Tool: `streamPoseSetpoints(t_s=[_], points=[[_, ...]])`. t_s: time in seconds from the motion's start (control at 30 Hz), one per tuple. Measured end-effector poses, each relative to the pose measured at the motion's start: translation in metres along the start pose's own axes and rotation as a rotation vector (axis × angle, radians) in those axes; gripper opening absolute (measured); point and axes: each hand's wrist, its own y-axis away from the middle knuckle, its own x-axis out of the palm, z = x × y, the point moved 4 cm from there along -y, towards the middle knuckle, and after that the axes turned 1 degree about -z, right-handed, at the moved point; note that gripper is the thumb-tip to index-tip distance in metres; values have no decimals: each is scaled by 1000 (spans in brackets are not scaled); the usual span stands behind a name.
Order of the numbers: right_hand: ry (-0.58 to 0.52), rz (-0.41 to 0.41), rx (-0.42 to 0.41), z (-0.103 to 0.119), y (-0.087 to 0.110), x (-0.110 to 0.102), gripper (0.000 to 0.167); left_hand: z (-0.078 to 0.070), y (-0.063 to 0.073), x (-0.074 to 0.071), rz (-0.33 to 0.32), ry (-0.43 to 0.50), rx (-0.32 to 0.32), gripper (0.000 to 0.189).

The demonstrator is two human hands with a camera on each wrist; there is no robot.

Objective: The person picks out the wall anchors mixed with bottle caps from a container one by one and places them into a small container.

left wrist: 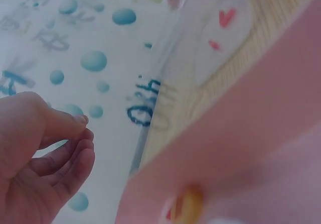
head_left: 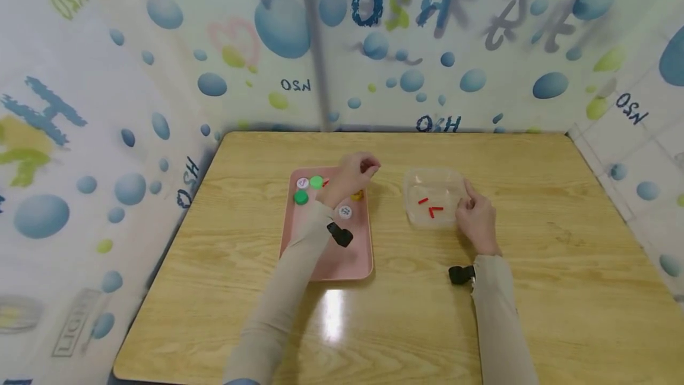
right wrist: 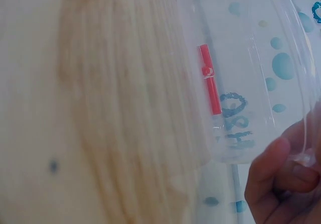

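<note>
My left hand is raised over the far right part of a pink tray. In the left wrist view its thumb meets the curled fingertips, and no thing shows between them. On the tray lie green caps, white printed caps and a yellow piece, partly hidden by the left hand. To the right stands a clear plastic box with several short red sticks inside. My right hand pinches the box's right rim between thumb and fingers.
The wooden table runs back to a wall printed with bubbles and letters. A strip of table separates tray and box. A bright light reflection lies in front of the tray.
</note>
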Motion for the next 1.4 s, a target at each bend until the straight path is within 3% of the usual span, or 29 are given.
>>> streamPoseSetpoints(t_s=[0.13, 0.3, 0.53, 0.63, 0.73, 1.03, 1.27, 1.4], points=[[0, -4, -5, 3, -3, -1, 54, 17, 5, -15, -24, 26, -17, 18], [-10, -10, -4, 7, -6, -2, 54, 32, 10, -23, -28, -11, -25, 18], [-21, 4, 3, 9, -5, -1, 55, 47, 14, -21, 3, -54, -121, 17], [-29, 11, 6, 10, -4, -1, 55, 53, 17, -17, 25, -73, -189, 22], [-31, 11, 9, 10, -2, 0, 55, 57, 20, -14, 37, -91, -218, 30], [-30, 1, 29, 9, 1, -3, 55, 60, 16, -7, 12, -205, -137, 20], [-14, -12, 37, 4, 4, -4, 54, 62, 16, -1, 25, -209, -175, 19], [-18, -5, 32, 3, 4, -3, 54, 62, 16, 0, 29, -250, -164, 20]])
